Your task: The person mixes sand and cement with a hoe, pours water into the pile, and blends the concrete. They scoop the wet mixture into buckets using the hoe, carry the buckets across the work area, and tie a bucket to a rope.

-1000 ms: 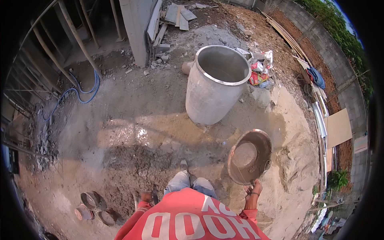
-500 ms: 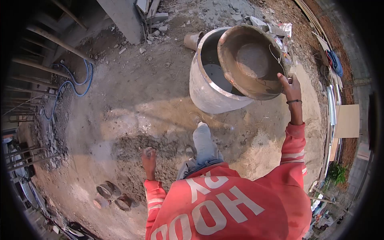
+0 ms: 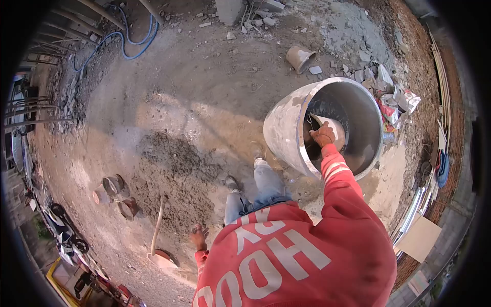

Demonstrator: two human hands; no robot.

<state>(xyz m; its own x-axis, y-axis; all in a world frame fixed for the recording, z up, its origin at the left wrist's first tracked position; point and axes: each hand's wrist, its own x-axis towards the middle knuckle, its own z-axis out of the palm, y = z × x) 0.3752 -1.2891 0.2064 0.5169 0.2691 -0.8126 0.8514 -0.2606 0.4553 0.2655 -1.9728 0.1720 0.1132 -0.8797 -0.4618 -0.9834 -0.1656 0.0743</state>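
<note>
A person's right hand (image 3: 323, 135) grips a bucket (image 3: 335, 131) near its rim, the vessel now lowered and tilted inside a large pale cylinder (image 3: 286, 128) after hovering over its mouth moments earlier. The left hand (image 3: 198, 237), empty, spreads its fingers beside wet mortar (image 3: 174, 176).

Blue hose (image 3: 139, 57) near wooden poles (image 3: 102, 14); crumpled bags (image 3: 392, 109) beside rubble (image 3: 366, 75); apparently motorcycle (image 3: 64, 233), lower left.

And the right arm reaches fully down into the drum (image 3: 286, 128), right hand (image 3: 323, 134) gripping, while the left hand (image 3: 198, 237), fingers parted, hovers well apart from the drum.
</note>
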